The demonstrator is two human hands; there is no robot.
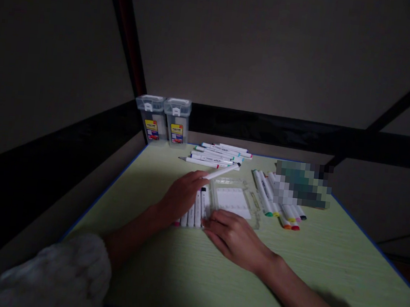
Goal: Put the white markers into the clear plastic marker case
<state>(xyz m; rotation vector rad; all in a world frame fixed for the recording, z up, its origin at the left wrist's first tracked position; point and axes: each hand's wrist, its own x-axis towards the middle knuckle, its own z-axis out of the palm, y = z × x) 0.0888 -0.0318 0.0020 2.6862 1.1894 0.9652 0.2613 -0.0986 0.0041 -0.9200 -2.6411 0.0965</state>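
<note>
My left hand is closed around a white marker with a black end, held at a slant above an open clear plastic case. Beneath that hand, several white markers lie side by side in the left half of the case, partly hidden by my fingers. My right hand has its fingers drawn together at the near edge of the case, by the lower end of the rightmost marker in the row. A white printed card shows in the case's right half.
Loose white markers lie in a pile behind the case. More markers with coloured ends lie to the right, beside a blurred green item. Two lidded clear plastic boxes stand at the table's back left corner.
</note>
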